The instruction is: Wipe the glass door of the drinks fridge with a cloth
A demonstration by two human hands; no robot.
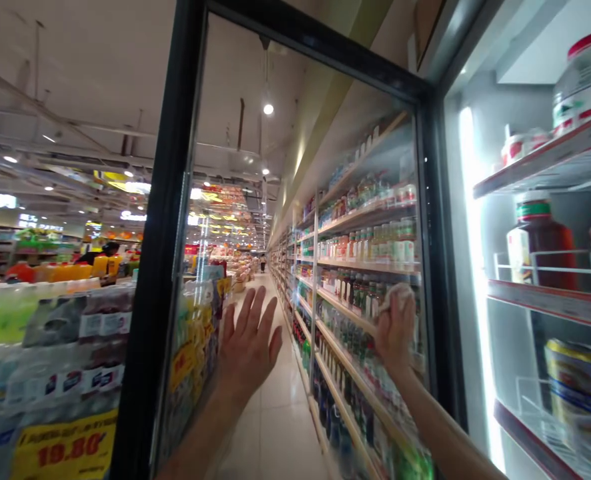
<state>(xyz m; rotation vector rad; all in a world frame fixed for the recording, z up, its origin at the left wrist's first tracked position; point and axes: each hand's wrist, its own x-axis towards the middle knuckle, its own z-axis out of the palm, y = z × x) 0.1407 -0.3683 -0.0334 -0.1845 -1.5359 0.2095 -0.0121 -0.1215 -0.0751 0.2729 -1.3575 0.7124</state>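
In front of me stands the glass door (285, 220) of a drinks fridge, swung out in its black frame (163, 200). My left hand (248, 340) is raised at the middle of the pane, fingers spread, with nothing in it; whether the palm touches the glass I cannot tell. Farther right, my right hand (395, 333) presses a light-coloured crumpled cloth (399, 293) against the pane, near the hinge side. That hand is slightly blurred, and its fingers cover part of the cloth.
Lit fridge shelves (550, 300) at the right hold bottles and a gold-and-blue can (578, 380). Stacked bottle packs (75, 353) with a yellow price sign (65, 447) stand left of the door. Through the glass show long drink shelves (365, 267) and a tiled aisle (280, 427).
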